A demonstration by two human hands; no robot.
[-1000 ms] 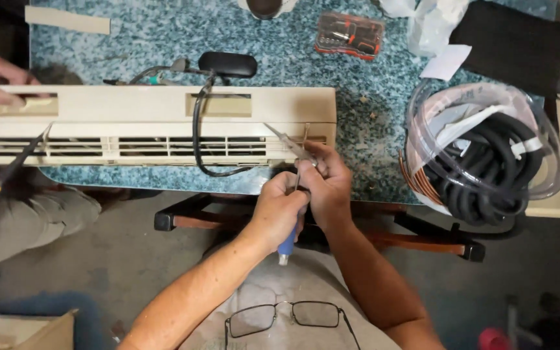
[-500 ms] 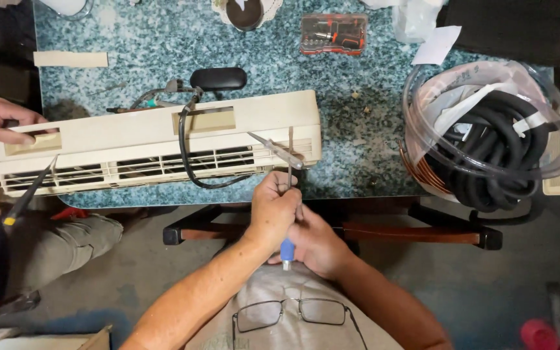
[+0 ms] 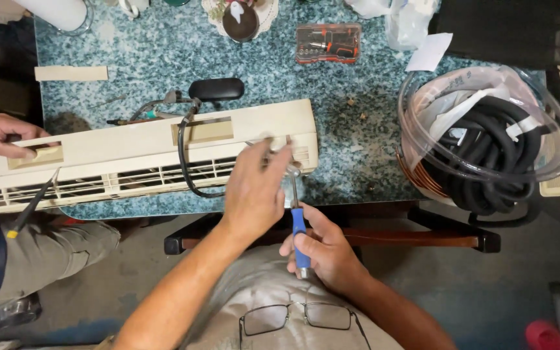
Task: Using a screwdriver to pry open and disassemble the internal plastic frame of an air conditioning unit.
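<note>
Fingers [image 3: 315, 249] of the right hand [image 3: 324, 256] clench around the blue handle of a screwdriver [image 3: 296, 214], its shaft pointing up at the air-conditioner casing [image 3: 144, 152]. Left hand [image 3: 254, 188] rests spread and released on the casing's right end. That cream casing, long and slotted, lies across the speckled worktop [image 3: 358, 104], overhanging its near edge.

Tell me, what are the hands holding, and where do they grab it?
The right hand grips a screwdriver by its blue handle. The left hand rests on the cream air-conditioner cover, holding nothing visible.
</note>
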